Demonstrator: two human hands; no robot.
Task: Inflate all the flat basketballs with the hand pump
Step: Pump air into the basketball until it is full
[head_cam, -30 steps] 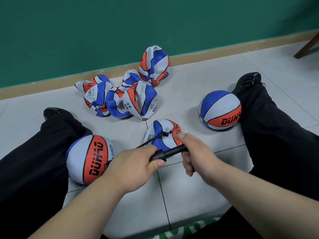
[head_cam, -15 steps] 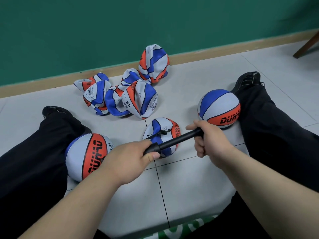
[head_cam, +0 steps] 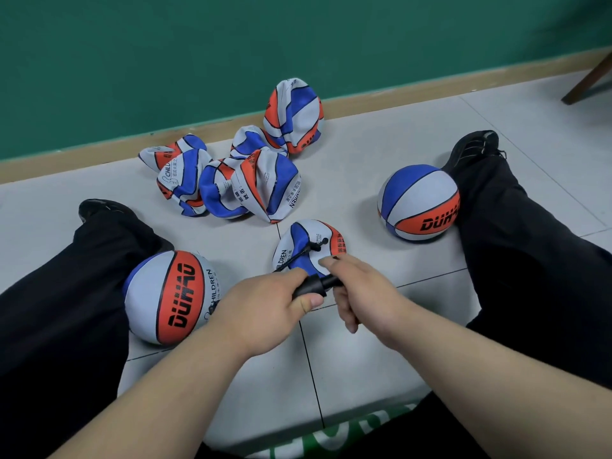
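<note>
While the left hand [head_cam: 265, 304] and right hand [head_cam: 362, 293] both grip the pump [head_cam: 314, 286], it lies crosswise, handle end pointing right.

Ahead the crumpled pile [head_cam: 231, 190] blocks; left ball [head_cam: 165, 296] and right ball [head_cam: 419, 202] flank — bare floor [head_cam: 347, 180] between pile and right ball.

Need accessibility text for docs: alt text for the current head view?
A seated person's left hand grips a black hand pump while the right hand holds its handle, the hose running to a half-flat basketball on the tiled floor between their legs. Two inflated balls rest against the legs; a heap of flat balls lies near the green wall.
</note>
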